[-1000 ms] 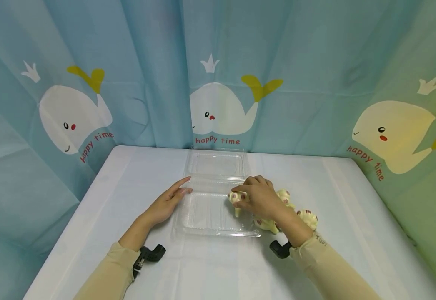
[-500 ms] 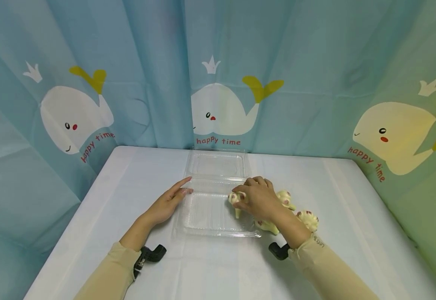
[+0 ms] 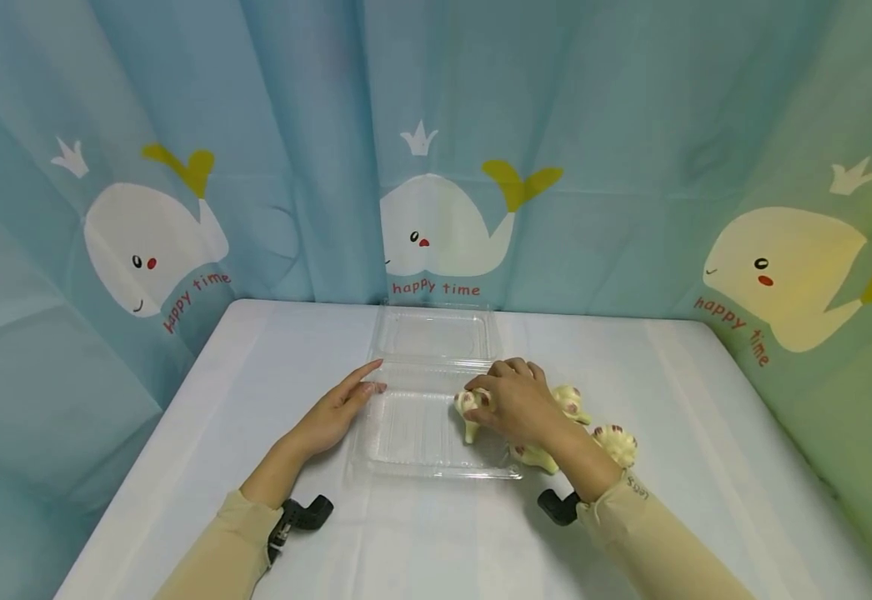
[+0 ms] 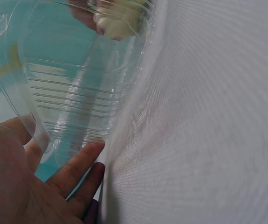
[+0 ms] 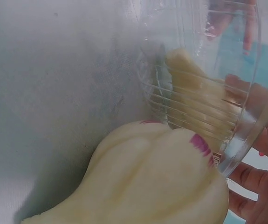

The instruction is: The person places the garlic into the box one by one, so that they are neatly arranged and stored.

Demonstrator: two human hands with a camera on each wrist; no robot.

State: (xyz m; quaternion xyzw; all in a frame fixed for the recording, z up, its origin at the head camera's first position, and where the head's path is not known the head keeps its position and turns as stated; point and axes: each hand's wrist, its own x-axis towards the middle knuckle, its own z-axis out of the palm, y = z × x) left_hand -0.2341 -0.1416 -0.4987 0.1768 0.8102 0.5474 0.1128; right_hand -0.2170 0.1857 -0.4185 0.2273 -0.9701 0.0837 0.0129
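A clear plastic clamshell box [image 3: 406, 446] lies on the table with its lid [image 3: 436, 333] folded back. My right hand [image 3: 518, 408] reaches over the box's right side and grips a cream garlic bulb [image 3: 468, 404] with purple marks, stem end down inside the box. In the right wrist view that bulb [image 5: 194, 88] shows through the ribbed wall. My left hand [image 3: 331, 417] rests at the left wall; in the left wrist view its fingers [image 4: 75, 170] lie nearly straight against the plastic. Whether the held bulb touches the box floor, I cannot tell.
Outside the box on the right lie more garlic bulbs: one behind the right hand [image 3: 571, 402], one beside the forearm [image 3: 616, 446] and one partly covered bulb [image 3: 533, 458] near the box corner. A blue whale-print curtain [image 3: 316, 167] hangs behind the white table [image 3: 669, 392].
The held garlic bulb has tilted slightly, its stem end shifting a little left and down. Both hands stay nearly in place. The whole view has shifted slightly.
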